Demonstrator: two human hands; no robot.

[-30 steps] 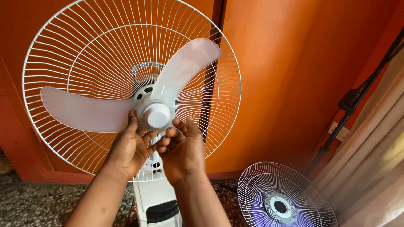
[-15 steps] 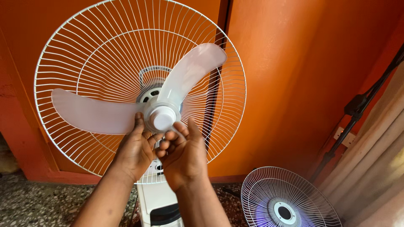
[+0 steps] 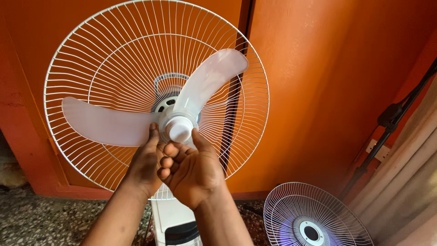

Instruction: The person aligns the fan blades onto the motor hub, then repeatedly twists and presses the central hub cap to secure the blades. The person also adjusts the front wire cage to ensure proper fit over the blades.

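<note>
Working from the left, I have the rear grille (image 3: pixel 91 68) standing upright against the orange wall (image 3: pixel 318 91), its white wires bare at the front, with the pale translucent blade (image 3: pixel 109 123) reaching left from the centre and a second lobe rising up to the right. My left hand (image 3: pixel 145 166) sits under the hub, thumb up against the blade root, its grip pressing there rather than closed around anything. The round white hub cap (image 3: pixel 180 129) is dead centre of the grille. My right hand (image 3: pixel 193 173) is just below and right of it, fingers curled, thumb tip touching the cap's edge; its grip is loose, holding nothing I can see. To do this well, I judge the left should steady the blade while the right turns the cap squarely. Far right, a loose front grille (image 3: pixel 314 218) lies on the floor (image 3: pixel 45 218).
</note>
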